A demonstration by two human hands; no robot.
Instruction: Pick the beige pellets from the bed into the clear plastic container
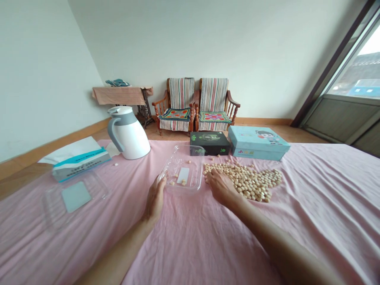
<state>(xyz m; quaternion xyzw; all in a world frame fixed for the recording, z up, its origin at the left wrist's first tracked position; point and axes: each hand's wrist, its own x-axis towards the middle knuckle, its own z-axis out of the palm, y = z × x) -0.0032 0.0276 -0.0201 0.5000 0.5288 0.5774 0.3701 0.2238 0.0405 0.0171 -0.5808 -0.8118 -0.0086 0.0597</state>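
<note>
My left hand (156, 198) grips the near left edge of a clear plastic container (194, 184), thumb at the rim. A few small, round, pale tan nut-like pieces (183, 182) lie inside it, around a white label on the bottom. My right hand (220, 187) is at the left end of a spread-out heap of the same nut-like pieces (253, 180), just right of the container. Its fingers are bent down among the pieces, and the fingertips are partly hidden, so what they hold does not show.
A pink cloth (190, 245) covers the table. At the left lie a clear plastic lid or tray (97, 190) and a tissue pack (80, 160), near a white and grey jug (133, 136). Behind the heap stand a black box (210, 144) and a light blue box (258, 142).
</note>
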